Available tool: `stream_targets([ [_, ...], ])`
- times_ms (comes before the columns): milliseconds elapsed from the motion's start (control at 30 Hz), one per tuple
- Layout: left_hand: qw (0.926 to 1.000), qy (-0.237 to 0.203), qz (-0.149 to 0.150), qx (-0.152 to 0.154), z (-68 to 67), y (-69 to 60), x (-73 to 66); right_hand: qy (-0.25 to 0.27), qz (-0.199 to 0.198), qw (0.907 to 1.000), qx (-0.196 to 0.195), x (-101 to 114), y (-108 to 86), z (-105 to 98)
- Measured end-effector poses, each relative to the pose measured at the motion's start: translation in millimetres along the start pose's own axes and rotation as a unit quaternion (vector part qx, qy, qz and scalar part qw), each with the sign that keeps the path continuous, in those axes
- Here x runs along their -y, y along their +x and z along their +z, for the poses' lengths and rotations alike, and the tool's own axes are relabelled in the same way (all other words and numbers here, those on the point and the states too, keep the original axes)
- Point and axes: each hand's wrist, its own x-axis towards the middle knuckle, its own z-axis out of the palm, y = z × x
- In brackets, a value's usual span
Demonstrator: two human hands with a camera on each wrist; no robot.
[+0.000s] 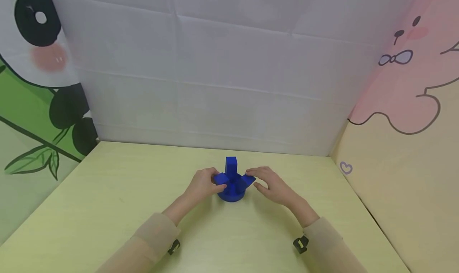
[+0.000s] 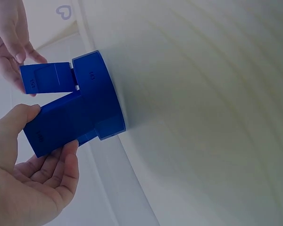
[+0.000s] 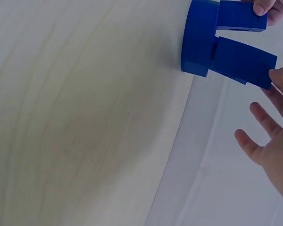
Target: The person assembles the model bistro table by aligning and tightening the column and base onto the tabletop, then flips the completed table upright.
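Note:
A blue round base (image 1: 231,197) stands on the table, with three blue blocks rising from it. One of them, the back block (image 1: 231,166), is upright; the left block (image 1: 220,179) and right block (image 1: 247,180) lean outward. My left hand (image 1: 202,184) grips the outer end of the left block between thumb and fingers. At the other side my right hand (image 1: 276,186) pinches the tip of the right block, its thumb (image 3: 282,77) at the corner and other fingers spread apart. Small dark numbers mark the base (image 2: 98,94) and blocks in the left wrist view.
The pale yellow table (image 1: 118,193) meets a white cloth wall (image 1: 229,85) behind. A panel with a panda drawing (image 1: 46,65) borders the left, and one with a pink animal (image 1: 412,85) the right.

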Motion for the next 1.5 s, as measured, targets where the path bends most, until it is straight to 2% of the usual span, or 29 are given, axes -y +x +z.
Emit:
stream_targets([
  [133,1.0,-0.005,-0.001,0.0,0.0,-0.1,0.4,-0.012,0.012,0.9999,-0.003,-1,0.5,3],
  [333,0.9999,-0.011,-0.006,0.003,0.8,0.3,-1.2,-0.03,0.02,0.9984,-0.044,1,2.7,7],
  [767,0.9999,-0.009,-0.004,-0.003,-0.7,-2.1,-1.0,-0.031,0.077,0.9904,-0.111,21,11.4,25],
  [900,1.0,-0.004,-0.001,-0.003,0.2,-0.9,-0.3,-0.029,0.089,0.9893,-0.112,24,11.6,27],
  [1000,1.0,-0.001,-0.002,-0.001,0.4,-0.4,-0.5,-0.029,0.094,0.9912,-0.089,24,10.5,24],
  [1067,1.0,-0.003,-0.004,-0.001,0.4,-0.4,-0.3,-0.023,0.08,0.9945,-0.064,24,9.9,20],
  [1167,1.0,-0.007,-0.003,0.001,0.1,-0.1,-0.1,-0.013,0.031,0.9993,-0.016,22,10.1,13],
  [1267,1.0,-0.008,0.0,0.002,-0.4,0.3,-0.3,-0.037,-0.022,0.9989,0.021,19,12.5,7],
  [1400,1.0,-0.008,0.002,0.002,-1.3,0.1,-1.2,-0.084,-0.069,0.9933,0.038,15,17.7,2],
  [1500,1.0,-0.008,0.002,0.004,-1.2,0.0,-1.4,-0.088,-0.085,0.9914,0.046,13,20.7,2],
])
